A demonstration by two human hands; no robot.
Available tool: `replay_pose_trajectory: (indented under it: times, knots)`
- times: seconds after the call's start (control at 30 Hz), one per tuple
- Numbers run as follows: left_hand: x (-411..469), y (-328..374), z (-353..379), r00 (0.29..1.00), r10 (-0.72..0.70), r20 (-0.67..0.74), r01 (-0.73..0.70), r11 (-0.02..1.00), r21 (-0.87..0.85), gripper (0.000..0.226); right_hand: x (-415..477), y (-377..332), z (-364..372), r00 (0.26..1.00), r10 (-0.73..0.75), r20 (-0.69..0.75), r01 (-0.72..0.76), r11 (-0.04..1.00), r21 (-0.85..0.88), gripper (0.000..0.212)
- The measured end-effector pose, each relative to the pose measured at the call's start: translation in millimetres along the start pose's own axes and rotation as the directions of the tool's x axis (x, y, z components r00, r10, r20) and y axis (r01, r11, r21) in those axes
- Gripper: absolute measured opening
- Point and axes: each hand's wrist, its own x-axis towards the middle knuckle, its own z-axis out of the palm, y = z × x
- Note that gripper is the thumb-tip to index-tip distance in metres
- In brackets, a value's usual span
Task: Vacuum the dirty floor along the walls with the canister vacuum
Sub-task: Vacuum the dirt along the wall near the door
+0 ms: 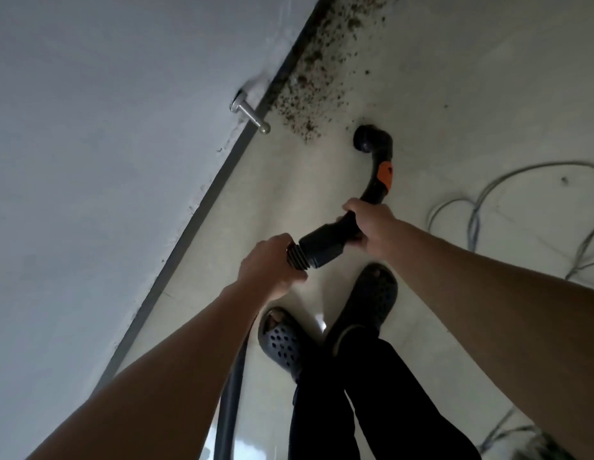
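hose [231, 396] cut off below, nozzle [368, 139] opening hidden

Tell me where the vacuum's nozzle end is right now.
Head view, upper centre: the nozzle is just right of the dirt along the wall, beyond the right hand gripping the handle.

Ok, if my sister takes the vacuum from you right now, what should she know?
The left hand grips the ribbed black hose; the right hand grips the curved black tube with the orange tab. Its round mouth is just short of the brown dirt along the grey wall. The pale floor nearer you looks clean. To do: that dirt strip. Mind the grey cables.
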Motion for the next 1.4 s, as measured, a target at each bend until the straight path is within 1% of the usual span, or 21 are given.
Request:
replay_pose_trajectory:
  times: [0.1, 0.17, 0.23, 0.37, 0.5, 0.6, 0.73, 0.87, 1.03, 1.2, 1.27, 1.4]
  knots:
    - [11, 7, -13, 1.0, 0.001, -0.016, -0.001, 0.999, -0.042, 0.034, 4, -22, 6, 0.999, -0.037, 0.008, 0.037, 0.999, -0.015, 0.042]
    - [9, 3, -17, 1.0, -0.018, -0.014, 0.017, 0.999, -0.038, 0.035, 1, -25, 14, 0.999, -0.044, 0.012, 0.044, 0.998, -0.041, 0.042]
    - [-1, -7, -18, 0.999, -0.047, -0.002, 0.047, 0.999, -0.014, 0.035, -5, -18, 27, 0.999, -0.042, 0.021, 0.044, 0.996, -0.076, 0.038]
    - [-26, -34, -14, 0.988, -0.154, 0.026, 0.154, 0.988, -0.007, 0.037, -20, 8, 55, 0.998, -0.017, 0.064, 0.027, 0.985, -0.169, 0.031]
    - [-34, -47, -13, 0.978, -0.202, 0.051, 0.201, 0.979, 0.012, 0.038, -24, 19, 68, 0.994, 0.002, 0.106, 0.019, 0.98, -0.196, 0.033]
    - [-25, -35, -16, 0.982, -0.187, 0.034, 0.187, 0.982, 0.005, 0.038, -17, 8, 61, 0.995, -0.015, 0.094, 0.032, 0.983, -0.178, 0.032]
    - [2, -7, -22, 0.991, -0.133, -0.012, 0.133, 0.99, -0.036, 0.037, -3, -29, 45, 0.996, -0.054, 0.067, 0.062, 0.989, -0.134, 0.033]
    - [17, 5, -30, 0.99, -0.128, -0.06, 0.124, 0.99, -0.059, 0.038, 1, -54, 42, 0.994, -0.076, 0.081, 0.086, 0.988, -0.132, 0.035]
    - [-6, -14, -34, 0.98, -0.19, -0.066, 0.188, 0.982, -0.033, 0.037, -11, -38, 63, 0.992, -0.046, 0.117, 0.066, 0.982, -0.176, 0.03]
    - [-30, -32, -32, 0.964, -0.264, -0.036, 0.264, 0.964, -0.014, 0.037, -23, -18, 81, 0.98, 0.004, 0.2, 0.045, 0.97, -0.239, 0.038]
    - [-28, -28, -32, 0.965, -0.259, -0.035, 0.258, 0.966, -0.031, 0.038, -21, -22, 78, 0.979, -0.001, 0.204, 0.05, 0.97, -0.237, 0.038]
    - [-6, -3, -35, 0.98, -0.194, -0.047, 0.191, 0.979, -0.065, 0.036, -8, -49, 60, 0.989, -0.046, 0.142, 0.078, 0.97, -0.228, 0.032]
